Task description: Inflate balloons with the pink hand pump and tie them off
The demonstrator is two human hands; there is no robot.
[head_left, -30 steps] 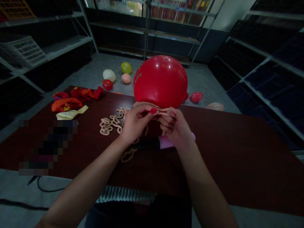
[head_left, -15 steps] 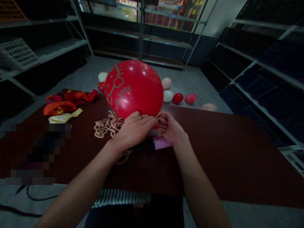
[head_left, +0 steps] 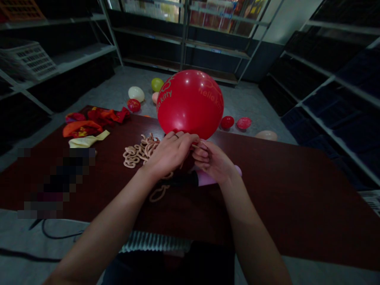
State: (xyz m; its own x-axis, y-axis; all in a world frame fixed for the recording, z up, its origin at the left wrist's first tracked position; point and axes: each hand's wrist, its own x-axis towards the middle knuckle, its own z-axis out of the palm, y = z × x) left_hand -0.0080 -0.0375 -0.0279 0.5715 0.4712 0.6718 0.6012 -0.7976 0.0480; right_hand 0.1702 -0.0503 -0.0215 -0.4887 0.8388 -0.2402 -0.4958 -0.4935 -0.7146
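Observation:
A large inflated red balloon [head_left: 190, 105] with "hello kitty" print stands above the table, its lower end at my hands. My left hand [head_left: 173, 148] is closed under it with the knuckles up; its neck is hidden by the fingers. My right hand [head_left: 215, 160], palm turned inward and fingers curled, pinches a thin tan rubber band [head_left: 196, 147] close to the left fingertips. A heap of tan rubber bands [head_left: 135, 154] lies left of my left hand, and a single loop [head_left: 159, 194] lies nearer me. Below my right hand is a pink and black pump [head_left: 206, 179].
On the dark red-brown table [head_left: 297, 190] lie orange-red deflated balloons [head_left: 84, 127] and a pale yellow deflated balloon [head_left: 87, 139]. A blurred-out patch [head_left: 59, 184] covers the left front. Several small balloons, one green [head_left: 157, 84], lie on the floor beyond. Metal shelves [head_left: 213, 49] surround the room.
The large red balloon has shifted right and turned, showing its print at other angles. My hands stay together at its lower end. The view has swung slightly left.

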